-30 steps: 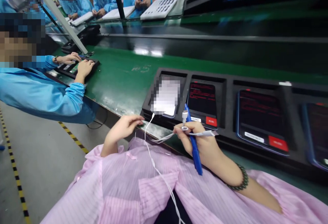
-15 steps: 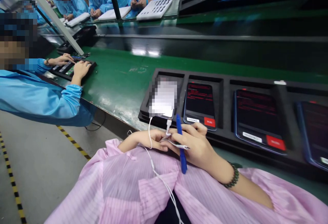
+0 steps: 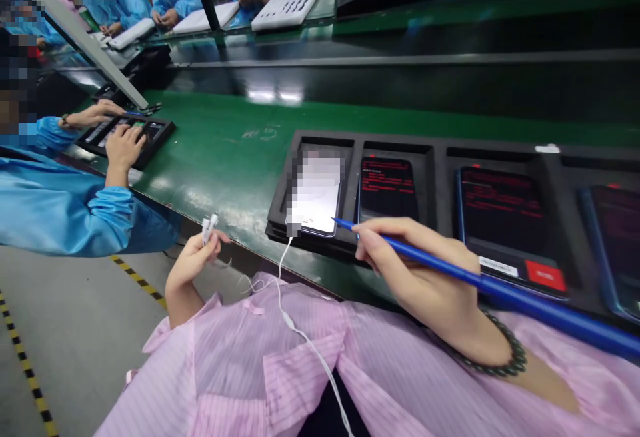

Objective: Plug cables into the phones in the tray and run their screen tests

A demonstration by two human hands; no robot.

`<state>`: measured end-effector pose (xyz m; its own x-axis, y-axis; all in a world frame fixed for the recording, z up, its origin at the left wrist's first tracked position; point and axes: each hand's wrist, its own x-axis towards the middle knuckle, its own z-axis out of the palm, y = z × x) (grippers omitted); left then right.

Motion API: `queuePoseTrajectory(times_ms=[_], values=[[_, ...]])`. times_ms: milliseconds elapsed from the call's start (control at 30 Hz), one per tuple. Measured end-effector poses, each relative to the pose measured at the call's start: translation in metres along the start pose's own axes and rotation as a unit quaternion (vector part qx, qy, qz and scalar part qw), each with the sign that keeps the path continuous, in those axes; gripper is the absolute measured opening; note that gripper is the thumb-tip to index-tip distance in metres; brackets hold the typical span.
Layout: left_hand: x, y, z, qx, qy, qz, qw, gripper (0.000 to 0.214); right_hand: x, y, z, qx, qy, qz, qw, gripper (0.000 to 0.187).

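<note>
My left hand (image 3: pixel 194 258) is closed on the white earphones (image 3: pixel 207 226), held up off the belt's near edge. Their thin white cable (image 3: pixel 280 265) runs across my pink smock to the bottom of the leftmost phone (image 3: pixel 315 195). My right hand (image 3: pixel 420 275) grips a blue stylus (image 3: pixel 500 293), its tip close to that phone's lower right corner. The phone lies lit in the first slot of a long black tray (image 3: pixel 443 149). Beside it in the tray sit a second phone (image 3: pixel 387 187) and a third phone (image 3: pixel 505 213), both dark with red text.
The tray rests on a green conveyor belt (image 3: pixel 235 157). At the left a person in a blue smock (image 3: pixel 60 197) has both hands on another black tray (image 3: pixel 127 133). More people sit behind white trays (image 3: pixel 287 3) across the line. A yellow-black floor stripe (image 3: pixel 25 370) runs below left.
My hands have come apart. The left hand took the earphones and moved left, away from the tray. The right hand turned the stylus so that its tip points at the leftmost phone.
</note>
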<state>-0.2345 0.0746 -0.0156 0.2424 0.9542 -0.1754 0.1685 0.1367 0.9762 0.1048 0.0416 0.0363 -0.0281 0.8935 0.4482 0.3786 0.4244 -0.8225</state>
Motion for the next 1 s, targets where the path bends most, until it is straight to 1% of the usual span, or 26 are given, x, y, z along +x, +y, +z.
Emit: queuePoseTrajectory(times_ms=[33,67,100,167,233,300,333,367,400,433,533,600,700,800,1000], values=[[0.005,0.001,0.007,-0.053,0.04,0.022,0.998,0.046,0.004,-0.003,0.002,0.004,0.002,0.032,0.999,0.008],[0.011,0.002,0.017,-0.101,0.066,0.044,0.992,0.046,0.008,-0.005,0.003,0.015,0.012,0.052,0.998,0.011],[0.019,0.003,0.029,-0.138,0.077,0.065,0.985,0.048,0.012,-0.006,0.002,0.027,0.03,0.064,0.997,0.015],[0.036,0.006,0.055,-0.172,0.083,0.099,0.977,0.049,0.019,-0.007,-0.001,0.048,0.093,0.078,0.991,0.017],[0.052,0.01,0.077,-0.199,0.1,0.128,0.967,0.05,0.022,-0.008,-0.008,0.075,0.182,0.08,0.977,0.013],[0.065,0.014,0.091,-0.221,0.113,0.135,0.959,0.051,0.022,-0.008,-0.014,0.105,0.263,0.071,0.956,0.011],[0.07,0.015,0.097,-0.228,0.119,0.132,0.957,0.052,0.02,-0.008,-0.015,0.119,0.284,0.061,0.95,0.013],[0.075,0.015,0.101,-0.229,0.128,0.13,0.956,0.052,0.018,-0.007,-0.014,0.125,0.289,0.051,0.948,0.015],[0.08,0.014,0.105,-0.227,0.145,0.133,0.954,0.053,0.016,-0.006,-0.012,0.118,0.28,0.039,0.952,0.016],[0.085,0.013,0.108,-0.221,0.172,0.146,0.949,0.053,0.013,-0.004,-0.008,0.098,0.257,0.026,0.961,0.015],[0.094,0.005,0.119,-0.19,0.268,0.214,0.92,0.058,0.008,0.0,0.005,-0.012,0.142,-0.021,0.99,0.011],[0.097,-0.001,0.124,-0.169,0.297,0.239,0.909,0.06,0.008,0.002,0.012,-0.066,0.077,-0.035,0.994,0.014],[0.096,-0.007,0.126,-0.155,0.293,0.238,0.913,0.06,0.013,0.003,0.016,-0.086,0.034,0.003,0.996,0.023],[0.093,-0.009,0.126,-0.148,0.284,0.237,0.917,0.061,0.016,0.003,0.018,-0.074,0.005,0.031,0.997,0.025],[0.092,-0.009,0.126,-0.155,0.279,0.236,0.918,0.061,0.016,0.001,0.024,-0.097,0.001,0.028,0.995,0.02]])
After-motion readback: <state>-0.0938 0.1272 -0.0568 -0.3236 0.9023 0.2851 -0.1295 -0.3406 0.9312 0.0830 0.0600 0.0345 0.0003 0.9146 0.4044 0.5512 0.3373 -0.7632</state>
